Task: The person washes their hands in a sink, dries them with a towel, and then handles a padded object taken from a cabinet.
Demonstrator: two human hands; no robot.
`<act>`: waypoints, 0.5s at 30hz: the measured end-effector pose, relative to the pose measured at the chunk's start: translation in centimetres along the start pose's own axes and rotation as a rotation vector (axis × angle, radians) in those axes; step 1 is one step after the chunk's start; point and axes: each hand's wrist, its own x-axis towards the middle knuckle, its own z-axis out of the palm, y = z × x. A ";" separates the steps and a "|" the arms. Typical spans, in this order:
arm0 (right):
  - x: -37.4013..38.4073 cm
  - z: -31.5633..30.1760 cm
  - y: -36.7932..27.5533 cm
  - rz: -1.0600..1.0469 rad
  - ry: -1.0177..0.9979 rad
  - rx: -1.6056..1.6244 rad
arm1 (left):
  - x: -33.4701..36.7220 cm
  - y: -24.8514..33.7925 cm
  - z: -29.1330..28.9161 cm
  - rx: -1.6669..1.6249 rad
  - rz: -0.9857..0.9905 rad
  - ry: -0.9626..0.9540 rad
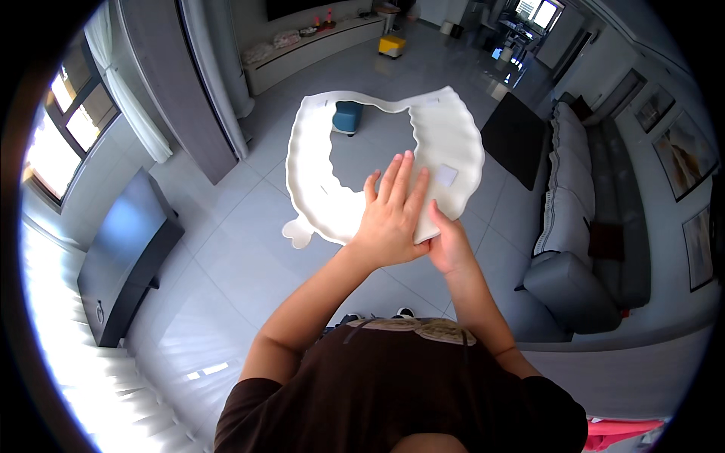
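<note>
A soft white ring-shaped pad [453, 143], shaped like a toilet seat cover, is held out in front of my body above the floor. Its edges are wavy, and a rounded tab [299, 232] sticks out at its lower left. A small pale square patch [446, 175] sits on its right part. My left hand [389, 215] lies flat on the pad's near part, fingers stretched out and a little apart. At the near right edge, my right hand [451, 245] grips the pad with the thumb on top; its other fingers are hidden.
A grey sofa [566, 294] stands on the right beside a dark mat [515, 140]. To the left is a dark curved-front cabinet [128, 249] near the window. Farther off are a blue stool [347, 119], a yellow box [391, 46] and a low white bench [317, 54].
</note>
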 end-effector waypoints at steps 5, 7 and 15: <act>-0.6 -0.6 -0.4 0.034 -0.152 0.186 | 0.1 0.1 0.2 -0.049 0.147 0.064; -0.7 -0.1 -0.6 0.030 -0.182 0.283 | -0.2 -0.5 0.7 -0.010 0.171 0.090; -0.9 -0.8 -2.0 0.095 -0.209 0.496 | -1.1 -2.6 -0.7 -0.170 0.257 0.165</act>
